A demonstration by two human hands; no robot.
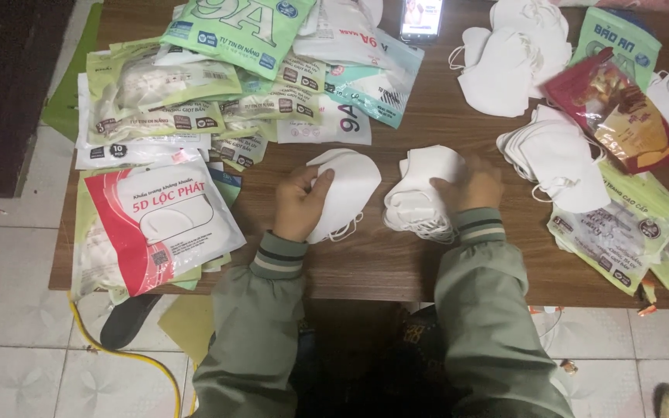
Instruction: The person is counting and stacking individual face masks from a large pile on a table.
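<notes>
In the head view, the left hand (pixel 301 203) curls around the edge of a single white face mask (pixel 346 192) lying on the wooden desk (pixel 396 263), fingers closed on its left side. The right hand (pixel 470 184) rests, fingers spread and partly bent, on top of a stack of white masks (pixel 418 193) just beside it; whether it grips the stack or only presses it is hard to tell.

The stack looks loose and fanned at its lower edge, so a sideways push from the right hand could slide layers apart. Ear loops trail under the single mask and might snag on the neighbouring stack. A pile of printed mask packets (pixel 187 116) crowds the left side, and a red-and-white packet (pixel 160 224) overhangs the desk's front edge; an elbow nudge could tip it to the tiled floor (pixel 9 310).
</notes>
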